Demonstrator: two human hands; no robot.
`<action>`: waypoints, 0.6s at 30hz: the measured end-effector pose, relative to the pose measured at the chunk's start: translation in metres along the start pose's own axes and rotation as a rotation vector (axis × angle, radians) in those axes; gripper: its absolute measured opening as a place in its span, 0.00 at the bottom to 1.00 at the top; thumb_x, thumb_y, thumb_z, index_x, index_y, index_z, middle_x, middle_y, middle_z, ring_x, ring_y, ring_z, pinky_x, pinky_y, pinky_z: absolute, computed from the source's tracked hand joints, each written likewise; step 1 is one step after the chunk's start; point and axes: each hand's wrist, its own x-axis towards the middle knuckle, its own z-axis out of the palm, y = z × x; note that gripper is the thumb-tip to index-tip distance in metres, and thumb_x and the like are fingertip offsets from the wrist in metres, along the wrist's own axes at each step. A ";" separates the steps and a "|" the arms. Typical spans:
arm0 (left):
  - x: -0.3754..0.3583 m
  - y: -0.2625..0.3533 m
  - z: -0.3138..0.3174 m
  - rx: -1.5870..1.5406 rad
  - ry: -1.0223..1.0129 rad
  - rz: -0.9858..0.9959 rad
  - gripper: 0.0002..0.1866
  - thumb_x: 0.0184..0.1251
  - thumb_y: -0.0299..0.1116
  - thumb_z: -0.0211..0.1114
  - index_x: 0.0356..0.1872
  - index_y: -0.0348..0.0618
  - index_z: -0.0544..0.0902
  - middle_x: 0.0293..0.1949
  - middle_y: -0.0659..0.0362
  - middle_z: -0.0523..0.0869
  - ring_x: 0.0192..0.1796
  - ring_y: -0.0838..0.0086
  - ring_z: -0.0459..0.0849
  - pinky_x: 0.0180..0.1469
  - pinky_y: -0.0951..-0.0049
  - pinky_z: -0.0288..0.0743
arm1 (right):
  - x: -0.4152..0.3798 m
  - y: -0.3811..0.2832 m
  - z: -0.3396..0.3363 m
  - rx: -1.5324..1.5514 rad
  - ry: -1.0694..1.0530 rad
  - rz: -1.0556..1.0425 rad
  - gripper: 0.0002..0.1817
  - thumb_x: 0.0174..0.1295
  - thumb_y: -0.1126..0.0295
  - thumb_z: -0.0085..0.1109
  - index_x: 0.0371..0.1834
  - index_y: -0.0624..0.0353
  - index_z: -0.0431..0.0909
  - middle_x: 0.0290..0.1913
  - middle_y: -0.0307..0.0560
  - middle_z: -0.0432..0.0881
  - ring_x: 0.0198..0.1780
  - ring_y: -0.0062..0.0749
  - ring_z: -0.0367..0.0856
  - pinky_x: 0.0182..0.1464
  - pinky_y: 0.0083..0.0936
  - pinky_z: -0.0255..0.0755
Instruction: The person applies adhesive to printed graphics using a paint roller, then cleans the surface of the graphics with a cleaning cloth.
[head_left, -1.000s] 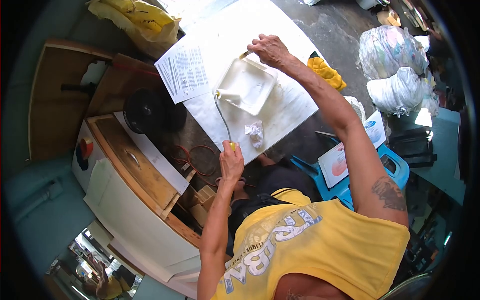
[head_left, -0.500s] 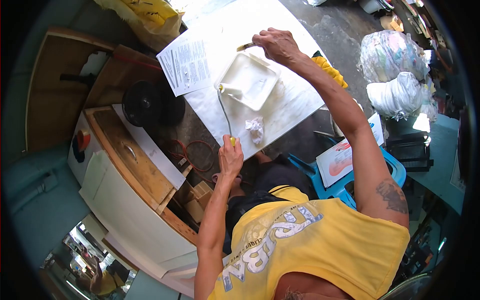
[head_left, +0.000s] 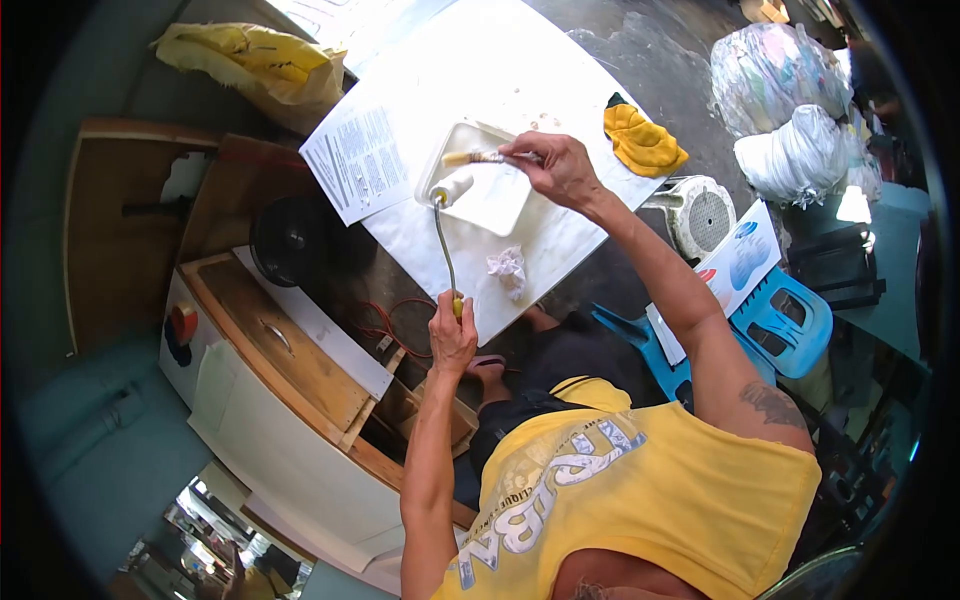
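Note:
My left hand [head_left: 453, 335] is closed round the yellow handle of a paint roller [head_left: 446, 245]. The roller's white sleeve lies over the left side of a white paint tray [head_left: 497, 228]. In my right hand [head_left: 560, 168] is a paintbrush [head_left: 478, 158], its pale bristles pointing left above the tray, a little beyond the roller sleeve. White paint shows in the tray. A crumpled tissue [head_left: 508, 270] rests on the white tabletop [head_left: 400, 240] near its front edge.
A printed sheet [head_left: 355, 165] lies at the table's left. Yellow gloves [head_left: 643, 138] sit at its right corner. Right of the table stand a blue plastic stool [head_left: 790, 325] and plastic-wrapped bundles [head_left: 780, 80]. A wooden drawer unit [head_left: 270, 310] is at the left.
My right hand has brought the paintbrush from beyond the tray's far corner back toward me, over the tray. My left hand still holds the roller. The whole view has shifted slightly.

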 end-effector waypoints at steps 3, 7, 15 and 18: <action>0.005 -0.001 -0.007 0.046 0.009 0.092 0.09 0.73 0.25 0.63 0.48 0.39 0.72 0.25 0.46 0.78 0.27 0.47 0.81 0.31 0.53 0.71 | -0.001 -0.006 -0.007 -0.043 -0.064 -0.107 0.07 0.64 0.71 0.67 0.43 0.54 0.91 0.33 0.42 0.89 0.30 0.30 0.84 0.35 0.25 0.77; 0.007 -0.004 -0.015 0.097 -0.002 0.155 0.10 0.72 0.24 0.64 0.49 0.38 0.73 0.28 0.43 0.80 0.29 0.44 0.81 0.32 0.51 0.73 | 0.005 0.033 0.004 -0.297 -0.067 -0.120 0.03 0.60 0.70 0.62 0.34 0.49 0.86 0.32 0.40 0.86 0.36 0.41 0.86 0.37 0.36 0.79; 0.012 -0.010 -0.025 0.187 -0.059 0.205 0.10 0.71 0.23 0.64 0.48 0.37 0.73 0.33 0.42 0.81 0.35 0.40 0.84 0.34 0.50 0.76 | 0.011 0.027 -0.010 -0.240 -0.023 -0.108 0.04 0.61 0.68 0.66 0.37 0.48 0.88 0.33 0.40 0.87 0.35 0.40 0.87 0.37 0.33 0.78; 0.015 -0.014 -0.030 0.235 -0.090 0.223 0.10 0.71 0.23 0.64 0.48 0.37 0.73 0.34 0.42 0.81 0.35 0.41 0.85 0.33 0.50 0.77 | 0.008 0.002 -0.027 -0.147 -0.093 -0.178 0.04 0.65 0.70 0.68 0.40 0.52 0.90 0.32 0.40 0.87 0.32 0.33 0.84 0.35 0.29 0.76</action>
